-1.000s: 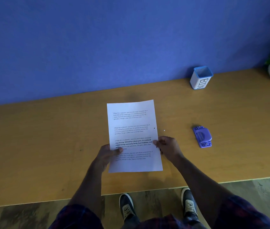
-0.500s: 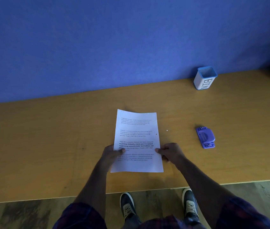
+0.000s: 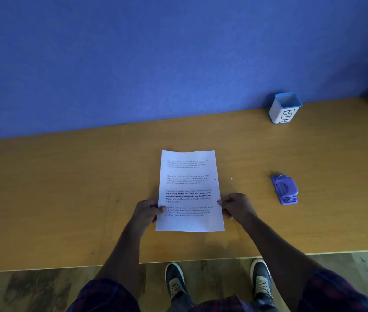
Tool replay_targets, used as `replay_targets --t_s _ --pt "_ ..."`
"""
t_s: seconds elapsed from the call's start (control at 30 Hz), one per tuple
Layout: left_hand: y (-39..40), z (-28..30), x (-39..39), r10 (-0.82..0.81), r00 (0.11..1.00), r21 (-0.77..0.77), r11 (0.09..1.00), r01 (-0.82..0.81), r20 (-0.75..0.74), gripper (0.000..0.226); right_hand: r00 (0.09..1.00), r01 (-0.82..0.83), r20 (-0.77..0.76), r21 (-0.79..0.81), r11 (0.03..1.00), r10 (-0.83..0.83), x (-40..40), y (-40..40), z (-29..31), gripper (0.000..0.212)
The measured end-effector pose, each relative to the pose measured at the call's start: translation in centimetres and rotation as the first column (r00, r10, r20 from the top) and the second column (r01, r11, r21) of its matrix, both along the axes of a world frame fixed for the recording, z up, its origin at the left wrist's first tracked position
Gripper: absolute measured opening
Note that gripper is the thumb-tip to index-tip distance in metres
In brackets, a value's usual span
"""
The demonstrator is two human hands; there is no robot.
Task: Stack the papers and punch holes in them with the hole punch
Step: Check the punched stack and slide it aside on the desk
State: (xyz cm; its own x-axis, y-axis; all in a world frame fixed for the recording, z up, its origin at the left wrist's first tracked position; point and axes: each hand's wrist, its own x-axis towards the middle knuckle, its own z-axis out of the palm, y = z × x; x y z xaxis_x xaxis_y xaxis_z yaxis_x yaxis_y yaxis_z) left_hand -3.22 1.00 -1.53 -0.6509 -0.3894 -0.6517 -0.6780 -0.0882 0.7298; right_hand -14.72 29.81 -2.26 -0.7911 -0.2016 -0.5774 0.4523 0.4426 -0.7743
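- Lying near the middle of the table (image 3: 65,199), the papers (image 3: 189,190) form one printed stack, long side running away from the person
- left hand (image 3: 148,210) grips the stack's left edge, thumb on top, fingers curled under
- right hand (image 3: 238,206) pinches the right edge likewise
- hole punch (image 3: 284,189) sits well apart to the right, untouched
- white bin cup (image 3: 284,109) stands by the blue wall

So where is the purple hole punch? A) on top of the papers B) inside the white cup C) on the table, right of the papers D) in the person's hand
C: the hole punch lies on the table, right of the papers, apart from them and from both hands.
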Motion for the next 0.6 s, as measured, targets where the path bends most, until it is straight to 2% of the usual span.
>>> replay_targets --t_s 0.17,0.3,0.5,0.6 --pt "-0.8 0.5 0.0 0.099 0.994 0.008 0.995 -0.098 -0.051 0.016 0.997 -0.073 -0.021 -0.006 0.997 0.073 0.3 -1.3 1.1 0.024" --pt "-2.3 1.2 -0.3 0.141 0.986 -0.036 0.989 -0.144 -0.089 0.012 0.995 -0.095 -0.034 -0.081 0.992 0.092 0.5 -3.5 2.1 0.011" --pt "-5.2 2.3 -1.1 0.229 0.960 -0.072 0.967 -0.243 -0.160 0.010 0.991 -0.133 -0.034 -0.147 0.980 0.129 -0.2 -7.4 1.9 0.018" --pt "-6.8 2.6 -1.5 0.280 0.944 -0.107 0.948 -0.300 -0.174 0.004 0.989 -0.141 -0.058 -0.099 0.985 0.136 -0.8 -9.8 2.0 0.016"
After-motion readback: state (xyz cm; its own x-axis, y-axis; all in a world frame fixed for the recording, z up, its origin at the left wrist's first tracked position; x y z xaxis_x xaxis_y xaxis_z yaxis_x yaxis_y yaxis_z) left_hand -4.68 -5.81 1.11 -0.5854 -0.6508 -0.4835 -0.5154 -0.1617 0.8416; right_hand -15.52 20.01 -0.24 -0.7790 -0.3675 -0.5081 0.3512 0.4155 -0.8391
